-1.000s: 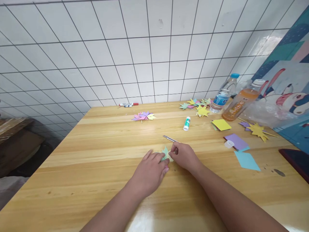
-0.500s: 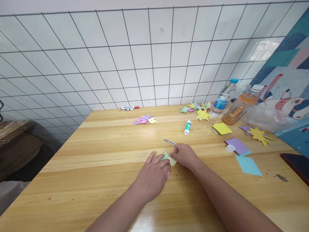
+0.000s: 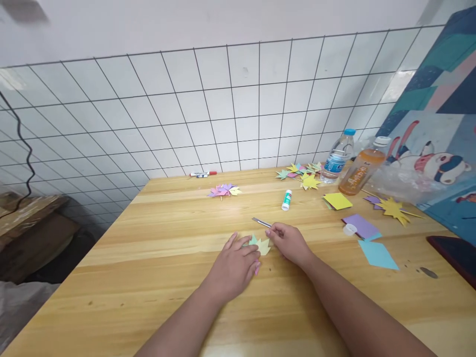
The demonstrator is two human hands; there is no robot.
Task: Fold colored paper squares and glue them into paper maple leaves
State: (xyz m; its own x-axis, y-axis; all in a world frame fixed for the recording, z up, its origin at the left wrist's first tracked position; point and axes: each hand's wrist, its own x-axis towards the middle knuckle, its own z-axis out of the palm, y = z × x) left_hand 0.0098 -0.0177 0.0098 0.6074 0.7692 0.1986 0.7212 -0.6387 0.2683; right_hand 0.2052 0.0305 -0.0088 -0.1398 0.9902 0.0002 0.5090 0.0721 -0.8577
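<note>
And there's the shift: the right hand (image 3: 290, 244) has eased back from the pale yellow cutout (image 3: 264, 247), and more of its jagged points now show than half a second ago! The view has tipped upward too, bringing in more wall (image 3: 245, 109) above.

The left hand (image 3: 233, 270) stays down on the counter (image 3: 148, 287), fingers spread apart, tips resting over the pale yellow cutout and the mint-green cutout (image 3: 253, 239) tucked against it. Both pieces lie between the two hands, partly covered. Over on the right, thumb and forefinger are drawn close together just beside the yellow points; whether anything is pinched there, I cannot tell.

Right behind those fingers lies a slim cutter (image 3: 261, 222), its near end meeting the hand's outline. Further back, a glue stick (image 3: 286, 200) lies uncapped-looking, with a small white cap (image 3: 349, 229) off to the right against purple paper (image 3: 363, 226). Blue paper (image 3: 379, 255) sits nearer, yellow paper (image 3: 338, 201) farther back. A bunch of pink, purple and yellow cutouts (image 3: 224, 190) holds the far middle, and a water bottle (image 3: 336, 161) stands beside a tilted-looking orange drink bottle (image 3: 360, 172)!
</note>
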